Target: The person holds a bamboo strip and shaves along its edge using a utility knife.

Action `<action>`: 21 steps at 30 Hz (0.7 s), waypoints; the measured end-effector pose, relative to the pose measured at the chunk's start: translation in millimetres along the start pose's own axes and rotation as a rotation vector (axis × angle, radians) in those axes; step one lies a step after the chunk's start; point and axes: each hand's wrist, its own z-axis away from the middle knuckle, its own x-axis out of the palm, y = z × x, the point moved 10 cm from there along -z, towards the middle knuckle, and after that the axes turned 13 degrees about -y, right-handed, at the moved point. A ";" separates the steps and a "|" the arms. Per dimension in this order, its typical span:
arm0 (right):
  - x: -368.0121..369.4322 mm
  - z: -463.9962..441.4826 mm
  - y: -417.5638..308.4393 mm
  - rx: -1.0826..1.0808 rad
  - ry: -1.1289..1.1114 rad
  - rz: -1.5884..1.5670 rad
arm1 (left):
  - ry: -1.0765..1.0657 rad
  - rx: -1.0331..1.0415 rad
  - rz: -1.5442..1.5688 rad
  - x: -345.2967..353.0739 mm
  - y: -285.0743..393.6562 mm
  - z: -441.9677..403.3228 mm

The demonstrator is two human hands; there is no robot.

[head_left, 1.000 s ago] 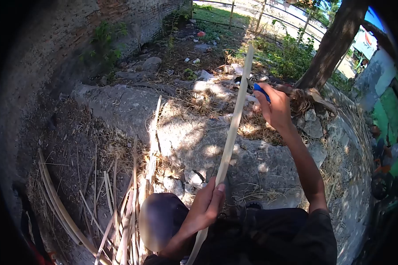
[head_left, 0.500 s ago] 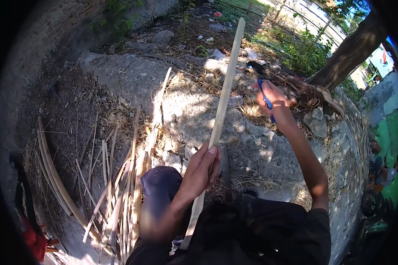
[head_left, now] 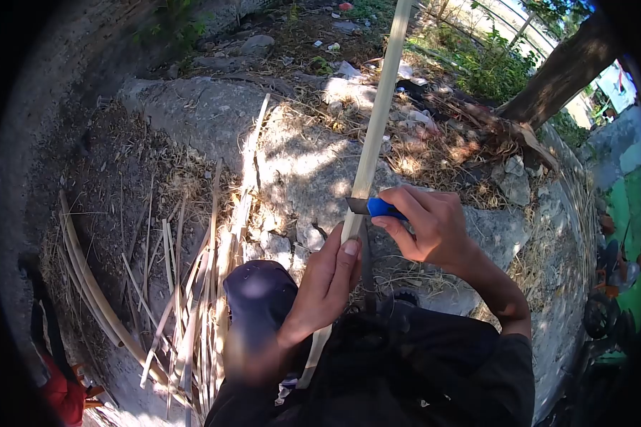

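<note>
A long, pale bamboo strip (head_left: 379,117) stands slanted in front of me, its top running out of the frame. My left hand (head_left: 326,281) is wrapped around its lower part, thumb on the near face. The strip's lower end passes down beside my leg. In my right hand (head_left: 431,226) is a blue utility knife (head_left: 386,208), gripped between thumb and fingers. Its dark blade lies across the strip just above my left hand and appears to touch it.
Many loose strips (head_left: 192,313) lie in a heap to the left, with longer curved pieces (head_left: 96,292) beside them. A rough stone slab (head_left: 206,114) stretches ahead. A tree trunk (head_left: 563,78) leans at the upper right. Something red (head_left: 63,391) shows at the lower left.
My right hand has come down and left with the knife, from apart at the upper right to the strip. The strip sits a little higher in view; my left hand still grips it.
</note>
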 end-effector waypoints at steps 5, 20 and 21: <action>5.3 -1.6 7.6 -0.007 0.037 0.056 | 0.050 0.045 -0.152 -2.8 6.6 -3.2; -87.8 3.0 119.3 0.469 0.295 -0.061 | -0.017 0.016 -0.287 5.5 12.7 4.4; -76.2 0.5 101.8 0.393 0.245 -0.078 | 0.017 0.004 -0.279 -0.2 9.2 0.3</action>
